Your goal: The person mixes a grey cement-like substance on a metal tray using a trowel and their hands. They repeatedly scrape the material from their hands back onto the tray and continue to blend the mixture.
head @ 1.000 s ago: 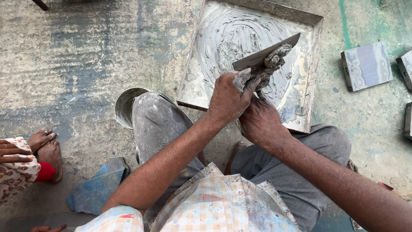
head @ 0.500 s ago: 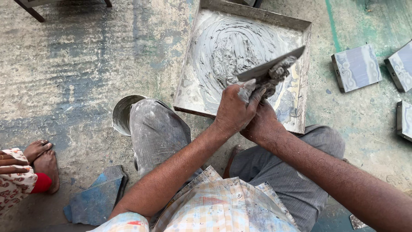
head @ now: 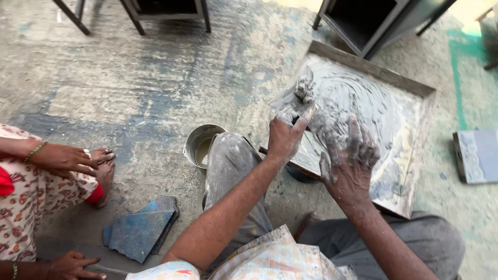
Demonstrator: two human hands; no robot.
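My left hand grips the handle of a trowel, whose blade carries a lump of wet grey mortar over the near left part of a square board. The board lies on the floor with a wooden rim and is smeared with swirled grey mortar. My right hand is spread flat with fingers apart, coated in mortar, resting on the board's surface just right of the trowel. It holds nothing. My knees frame the board's near edge.
A small metal tin with murky water stands left of my knee. A broken blue slab lies on the concrete floor. Another person crouches at the left, hand on a foot. A grey tile lies right; dark metal furniture stands behind.
My right hand has let go of the trowel and spread open on the mortar. The trowel, held by my left hand, has swung to the board's left side with a lump on it.
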